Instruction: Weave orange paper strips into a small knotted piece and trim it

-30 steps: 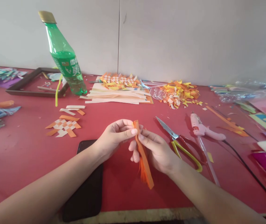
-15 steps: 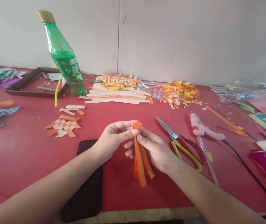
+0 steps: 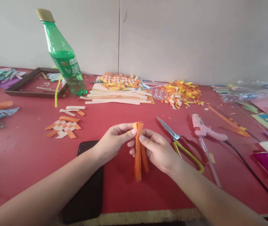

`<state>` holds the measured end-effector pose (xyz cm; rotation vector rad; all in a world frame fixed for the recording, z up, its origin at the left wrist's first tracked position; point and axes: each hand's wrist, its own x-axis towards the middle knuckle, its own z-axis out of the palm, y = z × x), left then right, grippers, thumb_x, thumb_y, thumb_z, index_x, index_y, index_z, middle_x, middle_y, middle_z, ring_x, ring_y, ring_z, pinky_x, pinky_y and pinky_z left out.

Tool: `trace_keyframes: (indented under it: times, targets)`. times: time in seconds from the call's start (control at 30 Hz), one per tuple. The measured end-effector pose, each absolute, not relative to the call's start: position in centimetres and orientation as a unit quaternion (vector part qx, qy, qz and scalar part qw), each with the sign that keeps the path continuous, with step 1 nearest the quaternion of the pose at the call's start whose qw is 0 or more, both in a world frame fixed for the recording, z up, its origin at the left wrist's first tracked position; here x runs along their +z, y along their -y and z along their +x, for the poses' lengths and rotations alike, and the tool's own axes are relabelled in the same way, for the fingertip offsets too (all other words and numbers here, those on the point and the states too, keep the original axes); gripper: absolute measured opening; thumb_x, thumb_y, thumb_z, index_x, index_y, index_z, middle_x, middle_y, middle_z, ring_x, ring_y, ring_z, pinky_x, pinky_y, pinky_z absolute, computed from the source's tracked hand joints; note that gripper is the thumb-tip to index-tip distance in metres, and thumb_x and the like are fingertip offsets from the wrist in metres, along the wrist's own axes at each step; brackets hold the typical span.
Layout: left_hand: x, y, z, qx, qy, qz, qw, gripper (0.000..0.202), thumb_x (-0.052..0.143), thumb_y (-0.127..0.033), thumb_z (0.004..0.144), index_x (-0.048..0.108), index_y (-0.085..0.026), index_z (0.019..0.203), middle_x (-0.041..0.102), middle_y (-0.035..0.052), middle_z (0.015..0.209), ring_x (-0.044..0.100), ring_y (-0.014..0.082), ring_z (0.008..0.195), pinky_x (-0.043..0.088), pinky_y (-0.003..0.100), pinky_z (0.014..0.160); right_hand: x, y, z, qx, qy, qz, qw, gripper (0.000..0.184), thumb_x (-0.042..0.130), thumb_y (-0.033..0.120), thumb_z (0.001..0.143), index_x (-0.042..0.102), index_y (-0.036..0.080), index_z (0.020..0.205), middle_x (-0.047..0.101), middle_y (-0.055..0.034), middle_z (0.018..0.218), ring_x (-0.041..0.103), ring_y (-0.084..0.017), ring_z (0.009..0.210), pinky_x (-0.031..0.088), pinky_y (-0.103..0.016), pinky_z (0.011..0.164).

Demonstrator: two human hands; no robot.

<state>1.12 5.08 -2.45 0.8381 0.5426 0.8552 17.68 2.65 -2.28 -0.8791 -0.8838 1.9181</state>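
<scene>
A bundle of orange paper strips (image 3: 137,160) hangs down between my two hands above the red table. My left hand (image 3: 118,138) pinches its upper end between thumb and fingers, where a lighter yellow-orange edge shows. Just to the right, my right hand (image 3: 158,147) grips the strips a little lower, thumb in front and fingers partly hidden behind. Scissors (image 3: 175,138) with red and yellow handles lie open beside my right hand. Left of my left hand rests a woven orange and white paper piece (image 3: 64,127).
A black phone (image 3: 87,194) lies under my left forearm. A pink glue gun (image 3: 203,128) with a cord is at right. Behind stand a green bottle (image 3: 68,66), a dark frame (image 3: 18,93), cream paper strips (image 3: 117,95) and a heap of paper scraps (image 3: 181,91).
The strips' fanned lower ends have come closer together and swung slightly left. The top of the bundle is turned, with a yellow-orange edge now showing. Both hands still grip it.
</scene>
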Motion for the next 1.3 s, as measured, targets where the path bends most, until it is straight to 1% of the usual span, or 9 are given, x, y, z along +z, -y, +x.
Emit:
trace_keyframes:
  times: [0.13,0.33,0.47,0.63,0.7,0.9,1.0,1.17,1.3]
  targets:
    - [-2.2,-5.16,0.98,0.375,-0.251,0.396,0.8,0.025,0.07,-0.035,0.086,0.067,-0.013,0.075,0.05,-0.0042,0.057,0.055,0.0089,0.049,0.047,0.024,0.054,-2.37,-2.69,17.73,0.766,0.35,-0.35,0.41,0.021,0.072,0.035,0.086,0.067,0.018,0.096,0.076,-0.0045,0.083,0.073,-0.016,0.067,0.059,-0.033,0.069]
    - [-2.06,-4.84,0.93,0.382,-0.285,0.435,0.764,0.025,0.067,-0.038,0.087,0.067,-0.014,0.08,0.049,-0.0048,0.059,0.055,0.0094,0.05,0.047,0.026,0.056,-2.24,-2.72,17.71,0.775,0.338,-0.345,0.406,0.02,0.075,0.035,0.083,0.07,0.019,0.094,0.074,-0.0026,0.078,0.071,-0.015,0.064,0.059,-0.033,0.07]
    - [-1.87,-4.73,1.0,0.399,-0.307,0.492,0.71,0.03,0.068,-0.041,0.085,0.069,-0.013,0.075,0.05,-0.0014,0.074,0.053,0.0093,0.06,0.045,0.025,0.057,-2.31,-2.88,17.85,0.773,0.325,-0.35,0.419,0.013,0.078,0.03,0.08,0.073,0.02,0.088,0.07,0.0006,0.08,0.069,-0.013,0.073,0.058,-0.029,0.07]
    - [-1.66,-4.88,0.95,0.417,-0.333,0.559,0.635,0.027,0.062,-0.037,0.09,0.072,-0.016,0.077,0.057,0.0022,0.088,0.055,0.014,0.085,0.044,0.027,0.085,-2.31,-2.94,17.88,0.751,0.325,-0.4,0.412,0.015,0.079,0.033,0.077,0.075,0.022,0.087,0.07,0.0003,0.087,0.066,-0.014,0.084,0.055,-0.03,0.077]
    - [-1.77,-4.91,0.89,0.413,-0.338,0.569,0.626,0.028,0.06,-0.037,0.092,0.073,-0.016,0.078,0.059,0.0026,0.088,0.055,0.0149,0.088,0.042,0.028,0.09,-2.27,-2.9,17.84,0.733,0.337,-0.424,0.41,0.017,0.079,0.036,0.077,0.073,0.022,0.085,0.07,-0.0008,0.089,0.065,-0.016,0.084,0.055,-0.033,0.076]
    - [-2.43,-4.61,1.01,0.393,-0.342,0.512,0.683,0.029,0.062,-0.042,0.09,0.077,-0.017,0.089,0.067,0.0037,0.083,0.059,0.0168,0.084,0.043,0.031,0.089,-2.33,-2.63,18.23,0.48,0.509,-0.524,0.486,0.028,0.081,0.032,0.074,0.056,0.023,0.078,0.061,0.0017,0.081,0.061,-0.016,0.081,0.053,-0.032,0.077]
    - [-2.5,-4.42,1.19,0.381,-0.342,0.469,0.72,0.032,0.066,-0.045,0.087,0.077,-0.015,0.09,0.067,0.0035,0.071,0.06,0.0166,0.073,0.046,0.03,0.078,-2.21,-2.39,18.41,0.405,0.574,-0.495,0.511,0.02,0.076,0.026,0.08,0.058,0.025,0.087,0.06,-0.0005,0.087,0.062,-0.017,0.083,0.055,-0.034,0.079]
    - [-2.18,-4.34,1.37,0.376,-0.33,0.448,0.741,0.035,0.068,-0.047,0.085,0.077,-0.013,0.083,0.069,0.0043,0.072,0.055,0.0118,0.062,0.046,0.027,0.072,-1.76,-2.23,18.21,0.438,0.569,-0.451,0.53,0.023,0.073,0.025,0.082,0.066,0.026,0.104,0.064,-0.0054,0.103,0.063,-0.02,0.09,0.062,-0.034,0.069]
    - [-1.77,-4.27,1.65,0.376,-0.297,0.398,0.782,0.03,0.072,-0.043,0.082,0.075,-0.013,0.081,0.071,0.0041,0.071,0.061,0.0114,0.065,0.048,0.025,0.074,-1.79,-2.44,18.19,0.504,0.515,-0.45,0.528,0.018,0.076,0.028,0.08,0.07,0.024,0.096,0.069,-0.0038,0.095,0.066,-0.018,0.082,0.061,-0.032,0.065]
